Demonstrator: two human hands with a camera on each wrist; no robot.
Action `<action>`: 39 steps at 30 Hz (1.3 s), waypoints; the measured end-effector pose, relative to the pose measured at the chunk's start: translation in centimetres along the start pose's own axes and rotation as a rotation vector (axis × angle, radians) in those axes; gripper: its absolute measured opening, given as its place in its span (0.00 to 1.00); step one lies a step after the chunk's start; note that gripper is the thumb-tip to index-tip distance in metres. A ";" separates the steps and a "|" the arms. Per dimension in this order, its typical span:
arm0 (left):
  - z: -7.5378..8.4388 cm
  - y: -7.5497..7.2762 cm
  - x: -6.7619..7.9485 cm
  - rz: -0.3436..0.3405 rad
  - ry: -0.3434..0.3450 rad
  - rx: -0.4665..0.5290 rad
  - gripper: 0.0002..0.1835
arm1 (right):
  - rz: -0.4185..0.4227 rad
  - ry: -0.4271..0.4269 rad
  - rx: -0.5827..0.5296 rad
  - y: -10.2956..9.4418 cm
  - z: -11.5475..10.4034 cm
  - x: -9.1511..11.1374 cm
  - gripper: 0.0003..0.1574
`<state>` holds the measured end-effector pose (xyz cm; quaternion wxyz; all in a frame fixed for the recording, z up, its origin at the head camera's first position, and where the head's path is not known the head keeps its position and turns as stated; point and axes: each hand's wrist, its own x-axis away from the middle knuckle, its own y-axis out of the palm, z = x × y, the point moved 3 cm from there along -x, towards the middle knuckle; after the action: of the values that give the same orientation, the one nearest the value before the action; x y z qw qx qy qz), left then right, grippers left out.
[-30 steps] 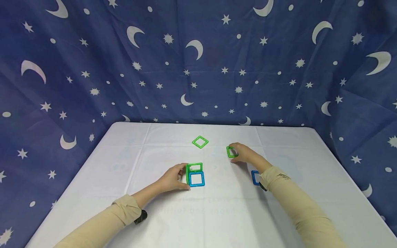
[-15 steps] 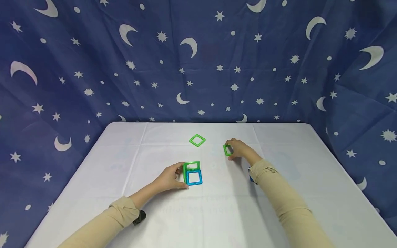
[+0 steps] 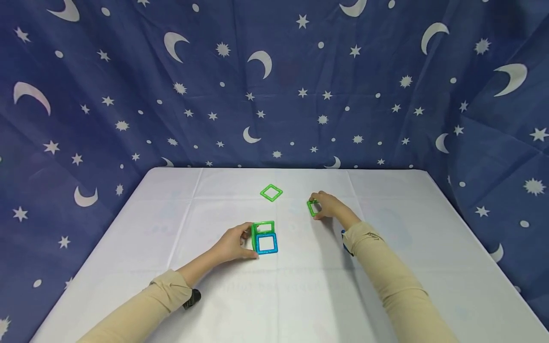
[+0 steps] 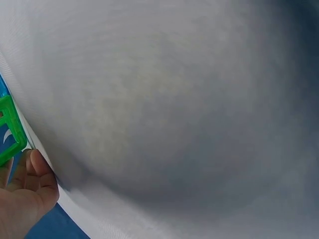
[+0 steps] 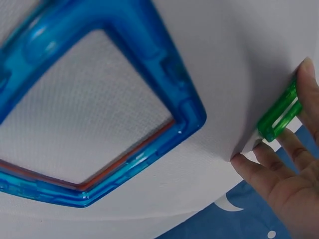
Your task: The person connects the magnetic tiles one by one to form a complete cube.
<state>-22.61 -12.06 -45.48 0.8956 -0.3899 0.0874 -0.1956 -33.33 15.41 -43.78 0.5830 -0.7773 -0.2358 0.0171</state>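
Left hand (image 3: 231,245) grips the left side of the blue-and-green plastic square-frame assembly (image 3: 266,234). Right hand (image 3: 329,206) pinches a green plastic square frame (image 3: 310,208), right of and beyond the assembly, well apart from it.

Surface: table (image 3: 300,314) with rounded far corners, under a white cloth (image 3: 231,190) marked by straight creases (image 3: 193,193) and faint lettering (image 3: 257,287) toward the near side. Resting directly on the cloth: near the far edge, one green frame (image 3: 262,193) lying flat, seen as a diamond; nearer and about central, a joined green-and-blue group (image 3: 267,252), its blue square in front, green pieces at left and back. On the right, a blue square frame (image 5: 144,55) lies apart, mostly hidden in the head view by a sleeve (image 3: 386,267).
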 end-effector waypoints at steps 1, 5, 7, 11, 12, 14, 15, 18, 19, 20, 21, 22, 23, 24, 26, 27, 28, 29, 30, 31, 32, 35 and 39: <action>0.0 -0.1 0.0 0.000 0.006 -0.002 0.42 | 0.003 0.005 -0.003 0.0 0.0 -0.1 0.36; -0.1 -0.2 -0.1 0.004 0.007 0.001 0.42 | 0.010 0.017 -0.001 0.1 0.0 -0.2 0.37; -0.1 -0.1 -0.1 0.004 0.005 0.002 0.42 | 0.010 0.015 0.005 0.1 0.0 -0.3 0.37; -0.1 0.1 0.0 0.003 -0.001 0.022 0.42 | 0.008 0.015 0.020 0.2 0.1 -0.3 0.37; -0.1 0.1 0.0 0.005 0.000 0.027 0.41 | 0.009 0.018 0.024 0.3 0.2 -0.3 0.37; -0.1 0.2 0.0 0.006 0.007 0.030 0.41 | 0.013 0.027 0.025 0.3 0.2 -0.2 0.37; -0.1 0.2 0.0 0.004 0.008 0.028 0.41 | 0.017 0.026 0.028 0.3 0.2 -0.1 0.37; -0.3 0.2 0.1 -0.003 0.002 0.019 0.42 | 0.018 0.021 0.031 0.4 -0.1 0.0 0.37; -0.3 0.2 0.1 -0.007 -0.002 0.017 0.42 | 0.020 0.015 0.031 0.4 -0.2 0.0 0.37; -0.4 0.2 0.1 -0.009 -0.007 0.017 0.43 | 0.025 0.007 0.039 0.4 -0.3 0.0 0.37; -0.5 0.2 0.1 -0.009 -0.010 0.015 0.43 | 0.029 0.004 0.041 0.4 -0.4 0.0 0.37; -0.6 0.1 0.0 -0.009 -0.012 0.014 0.43 | 0.035 0.003 0.048 0.4 -0.5 0.0 0.37; -0.6 0.1 0.0 -0.009 -0.011 0.009 0.44 | 0.039 -0.002 0.059 0.4 -0.5 0.0 0.37; -0.7 0.1 -0.1 -0.010 -0.010 0.008 0.44 | 0.042 -0.002 0.061 0.4 -0.5 0.0 0.38; -0.7 0.3 -0.1 -0.017 -0.011 0.006 0.44 | 0.045 -0.010 0.077 0.5 -0.4 0.3 0.38; -0.6 0.4 -0.1 -0.018 -0.011 0.007 0.44 | 0.047 -0.015 0.082 0.5 -0.3 0.5 0.38; -0.6 0.4 -0.2 -0.021 -0.011 0.010 0.44 | 0.053 -0.025 0.087 0.5 -0.2 0.7 0.38; -0.5 0.4 -0.3 -0.021 0.001 0.011 0.43 | 0.062 -0.032 0.086 0.4 -0.1 0.9 0.38; -0.4 0.4 -0.3 -0.018 0.005 0.014 0.43 | 0.075 -0.035 0.079 0.3 0.0 1.0 0.38; -0.3 0.4 -0.4 -0.015 0.009 0.018 0.43 | 0.090 -0.040 0.076 0.2 0.0 1.2 0.38; -0.2 0.3 -0.5 -0.012 0.012 0.022 0.43 | 0.103 -0.044 0.073 0.1 0.0 1.3 0.38; -0.2 0.2 -0.6 -0.005 0.007 0.020 0.43 | 0.127 -0.067 0.075 -0.2 -0.2 1.6 0.39; -0.5 0.2 -0.3 -0.001 -0.023 0.019 0.43 | 0.118 -0.106 0.099 0.0 -0.7 2.0 0.39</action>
<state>-22.94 -12.14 -46.00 0.9000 -0.3837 0.0750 -0.1927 -31.34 15.51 -43.10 0.6054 -0.7580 -0.2192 0.1043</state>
